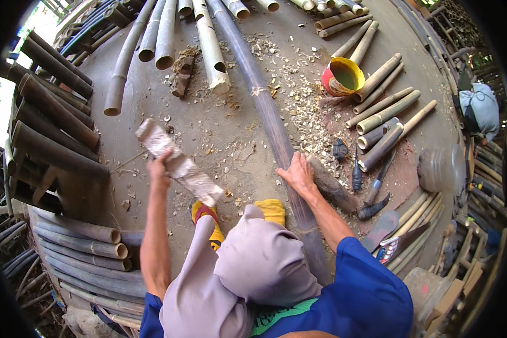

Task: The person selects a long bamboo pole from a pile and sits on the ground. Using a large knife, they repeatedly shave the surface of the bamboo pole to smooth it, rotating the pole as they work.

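My left hand (161,164) is closed around the edge of a pale, rough wooden block (180,160) with notches along its side, tilted above the ground in front of my feet. A long dark bamboo pole (273,118) runs from the far side back past my right side. On it lies my right hand (299,176), thumb across the top and the other fingers bent over its right side, partly hidden. Just right of that hand is a short brown log (332,185). My feet wear yellow socks (271,211).
Cut bamboo tubes (388,111) lie in a row at the right, below a yellow-and-red bucket (342,76). Hand tools (372,194) sit near the log. Bamboo stacks (84,242) line the left. Wood chips (298,96) litter the ground. Another person (479,110) is at far right.
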Demonstrator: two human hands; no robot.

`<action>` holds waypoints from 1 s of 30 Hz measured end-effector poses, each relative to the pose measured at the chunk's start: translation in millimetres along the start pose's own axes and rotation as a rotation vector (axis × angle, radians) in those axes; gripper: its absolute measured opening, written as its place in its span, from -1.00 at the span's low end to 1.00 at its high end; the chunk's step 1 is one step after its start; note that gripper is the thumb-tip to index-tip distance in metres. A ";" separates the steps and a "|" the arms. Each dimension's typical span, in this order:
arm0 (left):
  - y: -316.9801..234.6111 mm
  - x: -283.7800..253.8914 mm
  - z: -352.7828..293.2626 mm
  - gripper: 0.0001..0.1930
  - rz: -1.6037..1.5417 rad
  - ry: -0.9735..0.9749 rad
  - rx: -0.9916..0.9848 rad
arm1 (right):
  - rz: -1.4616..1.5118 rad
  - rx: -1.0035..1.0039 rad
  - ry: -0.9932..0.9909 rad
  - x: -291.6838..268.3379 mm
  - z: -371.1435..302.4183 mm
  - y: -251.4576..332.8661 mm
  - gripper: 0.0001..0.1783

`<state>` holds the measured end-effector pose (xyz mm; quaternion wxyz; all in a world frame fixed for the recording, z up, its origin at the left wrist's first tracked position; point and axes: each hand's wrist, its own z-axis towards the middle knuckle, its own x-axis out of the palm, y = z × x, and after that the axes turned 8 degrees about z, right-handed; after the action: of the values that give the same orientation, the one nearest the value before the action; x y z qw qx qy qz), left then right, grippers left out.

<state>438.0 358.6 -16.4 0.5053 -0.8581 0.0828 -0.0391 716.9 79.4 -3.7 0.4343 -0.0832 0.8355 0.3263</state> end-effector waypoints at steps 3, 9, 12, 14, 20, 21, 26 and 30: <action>-31.8 -73.5 50.0 -0.61 0.000 -0.049 -0.099 | -0.099 -0.206 -0.069 20.1 -6.3 -6.4 -0.27; -40.3 -124.4 49.6 -0.55 0.427 -0.276 -0.020 | 0.078 -0.276 -0.224 34.4 -70.7 -39.5 -0.19; -24.1 -139.5 28.2 -0.32 0.855 -0.494 0.032 | 0.075 -0.245 -0.250 43.3 -144.6 -74.7 -0.07; -8.0 -145.5 23.7 -0.21 1.129 -0.625 0.028 | 0.081 -0.132 -0.179 50.2 -191.7 -99.0 0.03; -8.0 -124.7 42.2 -0.38 1.345 -0.412 0.416 | 0.261 0.158 -0.070 87.6 -231.3 -131.8 0.05; -15.4 -99.5 43.3 -0.39 1.309 -0.304 0.460 | 0.272 0.148 -0.084 89.1 -233.7 -132.5 0.04; -56.8 -4.1 41.3 -0.40 1.025 0.090 0.393 | 0.256 0.113 -0.106 91.6 -231.3 -135.6 0.01; -75.4 72.3 54.1 -0.35 0.868 0.246 0.219 | 0.256 0.160 -0.097 93.8 -234.7 -138.6 -0.01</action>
<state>525.0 427.9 21.9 0.5490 -0.6746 0.4889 0.0662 560.7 -159.2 -46.2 0.4344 0.0750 0.8405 0.3150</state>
